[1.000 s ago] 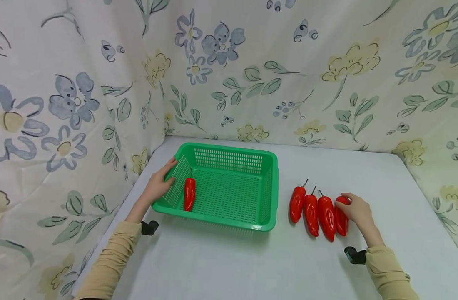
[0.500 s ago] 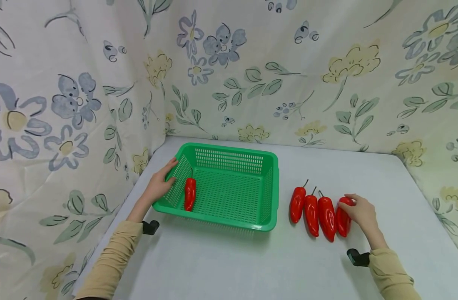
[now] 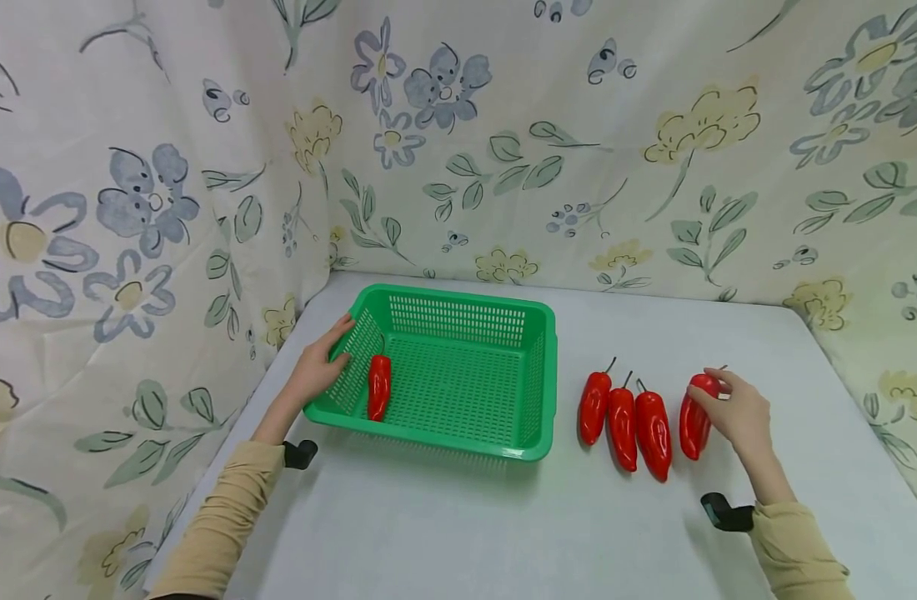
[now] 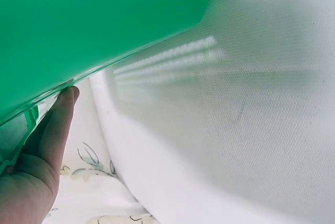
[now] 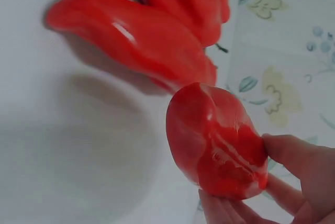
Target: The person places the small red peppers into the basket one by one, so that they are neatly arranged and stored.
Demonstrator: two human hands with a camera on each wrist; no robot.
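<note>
right hand [image 3: 744, 412]: fingers curled, a glossy red chili pepper [image 3: 694, 421] pinched near its stem end between thumb and fingertips. the pepper is held stem away from the person, tip slanted down toward the near side; in the right wrist view it is seen raised off the tabletop, its blunt underside turned to the camera.

left hand [image 3: 318, 371]: the left end of a green plastic basket [image 3: 428, 437] is gripped, thumb laid over the rim, fingers along the outer side; the undersides of the fingers are hidden.

just left of the held pepper, three more red chili peppers [image 3: 654, 433] are laid in a loose row, stems pointed to the far side. they are placed between the basket and the right hand, apart from the basket. inside the basket, one red chili pepper [image 3: 379, 387] is laid near the left wall, stem to the far side.

a black device [image 3: 725, 515] is worn at each wrist, by the cuffs of tan sleeves [image 3: 796, 542]. everything is set on a white tabletop [image 3: 458, 533], backed and flanked by floral cloth [image 3: 548, 200] printed in blue, yellow and green.
</note>
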